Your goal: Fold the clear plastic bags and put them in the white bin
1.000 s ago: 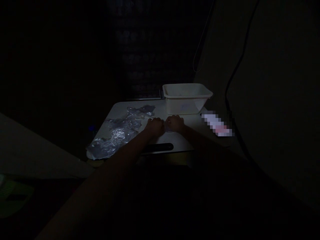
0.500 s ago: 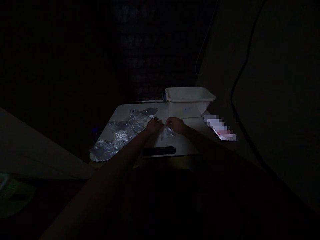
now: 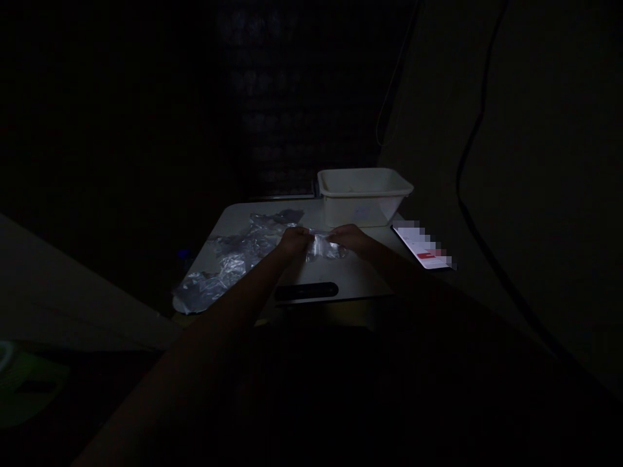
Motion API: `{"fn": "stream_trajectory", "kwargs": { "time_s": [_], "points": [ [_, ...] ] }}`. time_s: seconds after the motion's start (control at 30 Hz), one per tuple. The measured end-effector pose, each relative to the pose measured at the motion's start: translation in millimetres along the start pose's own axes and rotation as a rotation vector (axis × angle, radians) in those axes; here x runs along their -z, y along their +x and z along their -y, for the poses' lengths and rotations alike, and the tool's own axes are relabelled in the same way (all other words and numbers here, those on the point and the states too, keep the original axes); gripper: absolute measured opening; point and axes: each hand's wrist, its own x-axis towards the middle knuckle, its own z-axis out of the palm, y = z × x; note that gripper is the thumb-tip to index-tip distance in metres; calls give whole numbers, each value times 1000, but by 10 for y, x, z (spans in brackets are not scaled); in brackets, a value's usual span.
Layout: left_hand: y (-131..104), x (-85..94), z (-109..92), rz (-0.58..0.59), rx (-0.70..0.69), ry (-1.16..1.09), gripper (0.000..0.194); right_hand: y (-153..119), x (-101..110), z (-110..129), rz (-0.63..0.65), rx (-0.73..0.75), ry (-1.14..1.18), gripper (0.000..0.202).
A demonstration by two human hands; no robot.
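A small clear plastic bag [image 3: 325, 247] is stretched between my two hands above a white board [image 3: 311, 271]. My left hand [image 3: 294, 240] pinches its left top corner, and my right hand [image 3: 351, 238] grips the right top corner. Light glints off the bag's front. To the left of my hands, several crumpled clear plastic bags [image 3: 233, 263] lie spread over the board. Behind my right hand stands a white plastic tub [image 3: 363, 204]; its contents are too dark to tell.
A lit phone-like screen [image 3: 421, 246] lies right of the board. A blue-capped bottle [image 3: 183, 254] stands by the left edge. A black cable [image 3: 460, 175] hangs at the right. Something green [image 3: 29, 389] shows at the lower left.
The bag between my hands is now spread flatter and wider, its top edge pulled out between them. My hands are slightly farther apart. The view has shifted a little.
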Motion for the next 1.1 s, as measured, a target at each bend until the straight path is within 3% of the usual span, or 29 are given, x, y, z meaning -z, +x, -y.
{"fn": "stream_trajectory", "kwargs": {
  "time_s": [0.2,0.37,0.6,1.1],
  "points": [
    [-20,0,12,-2,-78,-14,17,-1,14,-4,13,22,-1,9],
    [-35,-10,14,19,-60,49,14,14,-25,7,-26,91,13,9],
    [-17,2,31,-35,-107,85,14,20,-84,16,-66,46,-49,9],
    [-2,-39,69,5,-116,165,14,30,-116,-25,-51,69,-89,8]
  ]
}}
